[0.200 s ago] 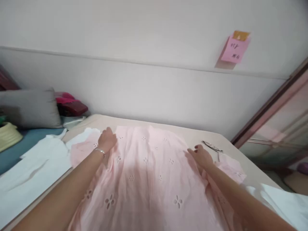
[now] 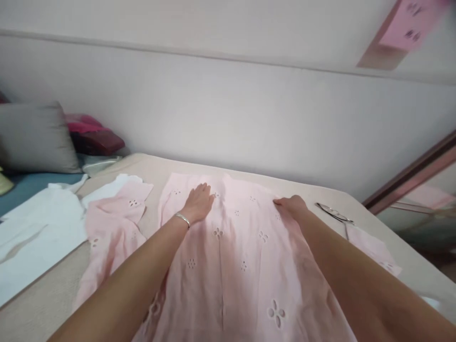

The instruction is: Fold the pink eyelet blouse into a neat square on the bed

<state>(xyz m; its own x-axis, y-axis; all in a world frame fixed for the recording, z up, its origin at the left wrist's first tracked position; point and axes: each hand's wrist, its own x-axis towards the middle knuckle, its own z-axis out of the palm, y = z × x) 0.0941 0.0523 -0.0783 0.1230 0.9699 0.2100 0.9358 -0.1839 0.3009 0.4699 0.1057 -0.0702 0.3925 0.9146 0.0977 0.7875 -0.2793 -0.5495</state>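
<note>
A pale pink garment [image 2: 231, 266] with cut-out flower eyelets lies spread over the beige bed surface, its fabric lightly creased. Its left sleeve [image 2: 117, 213] fans out on one side, and part of the other sleeve [image 2: 370, 244] shows beyond my right arm. My left hand [image 2: 200, 202], wearing a silver bangle, rests flat on the upper left of the garment with fingers stretched out. At the upper right edge my right hand [image 2: 292, 205] is closed on the cloth, thumb and finger at the border; its other fingers are mostly hidden.
Eyeglasses [image 2: 335, 213] lie right of the garment. White cloth [image 2: 42, 232] is on the left, near a grey cushion [image 2: 39, 137] and a dark red item [image 2: 99, 141]. A white wall [image 2: 228, 114] stands behind, bearing a pink note [image 2: 409, 23].
My left hand has moved right, from the garment's left edge onto its top, and its fingers have straightened. The right hand stays near the right edge. The camera view has shifted.
</note>
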